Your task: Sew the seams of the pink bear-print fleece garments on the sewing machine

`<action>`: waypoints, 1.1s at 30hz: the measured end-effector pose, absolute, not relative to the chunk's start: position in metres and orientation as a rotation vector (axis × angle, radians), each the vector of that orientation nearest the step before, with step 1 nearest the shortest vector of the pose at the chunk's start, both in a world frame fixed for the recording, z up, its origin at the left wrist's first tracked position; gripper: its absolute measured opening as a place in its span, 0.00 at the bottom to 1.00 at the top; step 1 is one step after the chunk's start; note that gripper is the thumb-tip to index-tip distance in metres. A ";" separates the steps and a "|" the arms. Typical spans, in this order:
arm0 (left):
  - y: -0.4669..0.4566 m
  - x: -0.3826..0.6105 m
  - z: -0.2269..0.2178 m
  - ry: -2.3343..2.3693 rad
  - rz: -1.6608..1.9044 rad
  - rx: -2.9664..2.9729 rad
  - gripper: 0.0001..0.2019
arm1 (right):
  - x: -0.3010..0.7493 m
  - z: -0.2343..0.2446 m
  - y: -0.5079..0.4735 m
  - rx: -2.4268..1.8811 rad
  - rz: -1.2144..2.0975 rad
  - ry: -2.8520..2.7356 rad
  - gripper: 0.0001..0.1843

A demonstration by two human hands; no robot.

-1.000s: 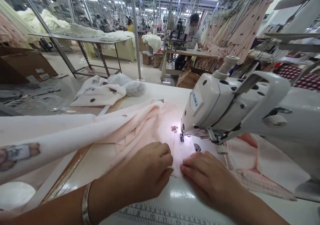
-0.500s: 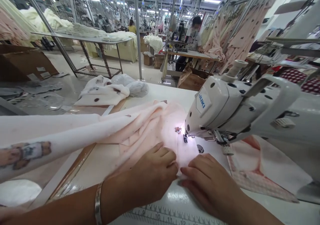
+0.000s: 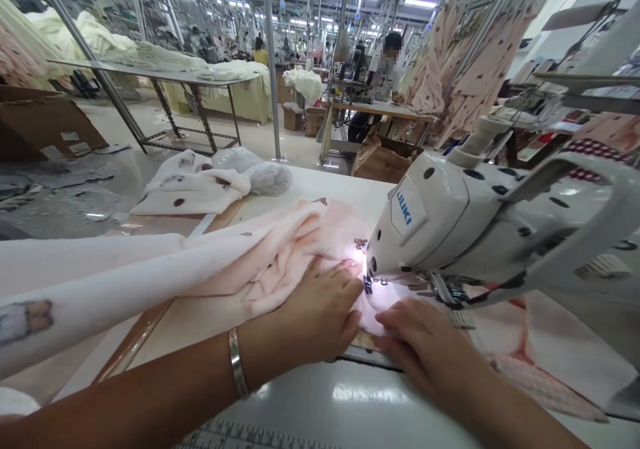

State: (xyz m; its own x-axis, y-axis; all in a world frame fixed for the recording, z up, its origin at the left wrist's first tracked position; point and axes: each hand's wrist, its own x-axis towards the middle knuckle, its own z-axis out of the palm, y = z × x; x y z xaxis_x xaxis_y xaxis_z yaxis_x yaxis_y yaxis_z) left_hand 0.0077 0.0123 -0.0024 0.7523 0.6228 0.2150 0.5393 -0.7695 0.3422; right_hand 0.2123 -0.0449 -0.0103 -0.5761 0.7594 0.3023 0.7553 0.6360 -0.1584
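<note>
My left hand (image 3: 313, 316) lies flat with fingers stretched on the pale pink printed fabric (image 3: 260, 262), its fingertips close to the needle (image 3: 369, 281) of the white sewing machine (image 3: 480, 229). My right hand (image 3: 425, 342) rests palm down on the same fabric just in front of the presser foot, fingers extended. The fabric runs from the left side of the table under the machine head, lit by the machine's lamp. A silver bangle (image 3: 236, 362) sits on my left wrist.
A folded pile of white printed cloth (image 3: 195, 186) lies at the table's far left edge. More pink fabric (image 3: 540, 362) trails out to the right of the machine. A ruler strip (image 3: 235, 436) lines the near table edge. A person sits at a far workstation (image 3: 385, 69).
Both hands have slid the fabric forward toward the needle. My left fingers went from curled to stretched flat beside the presser foot. The view shifted closer to the machine.
</note>
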 end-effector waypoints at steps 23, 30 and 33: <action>0.005 0.010 -0.008 0.956 0.472 2.719 0.15 | 0.205 -0.005 -0.046 -1.386 0.117 -2.592 0.09; 0.016 0.010 -0.001 0.653 0.566 2.836 0.11 | 0.212 -0.010 -0.041 -1.392 0.271 -2.403 0.10; 0.018 0.010 -0.002 0.601 0.588 2.808 0.13 | 0.220 -0.012 -0.032 -1.515 0.360 -2.087 0.18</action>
State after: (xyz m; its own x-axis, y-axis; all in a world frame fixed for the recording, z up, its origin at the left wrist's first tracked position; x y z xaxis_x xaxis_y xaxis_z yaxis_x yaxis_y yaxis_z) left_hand 0.0097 0.0183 -0.0024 0.8372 0.4307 0.3372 0.3469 -0.8947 0.2815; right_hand 0.2196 -0.0324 -0.0120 -0.2297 0.9377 0.2607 0.7964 0.3351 -0.5035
